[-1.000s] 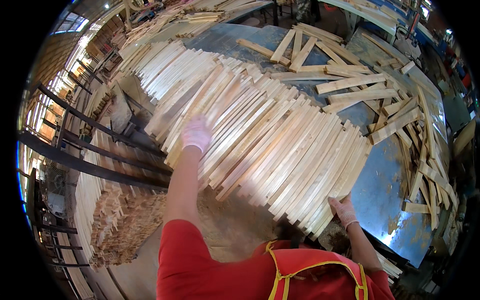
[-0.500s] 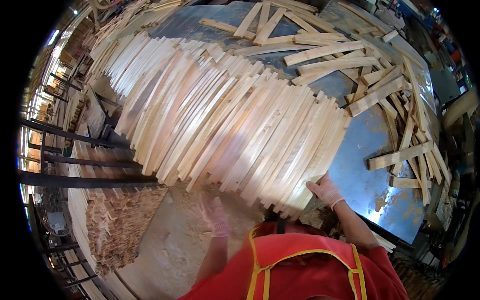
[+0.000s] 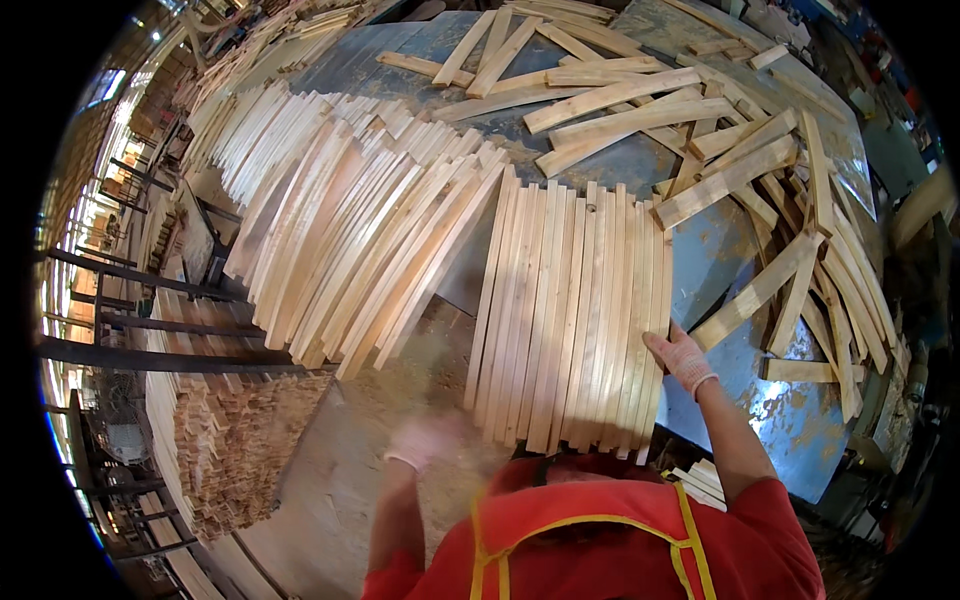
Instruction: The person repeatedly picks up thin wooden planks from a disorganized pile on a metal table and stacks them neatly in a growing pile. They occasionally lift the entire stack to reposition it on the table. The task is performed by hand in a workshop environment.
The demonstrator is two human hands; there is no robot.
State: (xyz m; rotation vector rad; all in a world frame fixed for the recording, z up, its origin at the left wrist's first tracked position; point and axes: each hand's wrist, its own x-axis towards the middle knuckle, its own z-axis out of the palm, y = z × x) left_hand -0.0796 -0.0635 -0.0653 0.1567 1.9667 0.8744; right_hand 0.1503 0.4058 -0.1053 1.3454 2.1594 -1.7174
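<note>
A batch of pale wooden strips [image 3: 565, 320] lies side by side in front of me, its near ends close to my body. My right hand [image 3: 684, 361], in a pale glove, grips the batch's right edge with its fingertips at the outermost strip. My left hand [image 3: 428, 440], also gloved, is smeared by motion to the left of the batch's near end, apart from it, so its fingers cannot be made out. A wedge-shaped gap parts this batch from a longer row of strips [image 3: 350, 220] on the left.
Loose boards [image 3: 620, 105] lie crisscrossed at the far side and right of the blue-grey metal table [image 3: 708, 265]. At the left stands a tall stack of strips [image 3: 235, 440] beside dark metal bars [image 3: 150, 357]. Sawdust covers the surface below my left hand.
The right-hand strips have split off from the long row and turned straighter towards me, opening a gap. My right hand has shifted slightly right with them; my left hand has moved slightly nearer to me.
</note>
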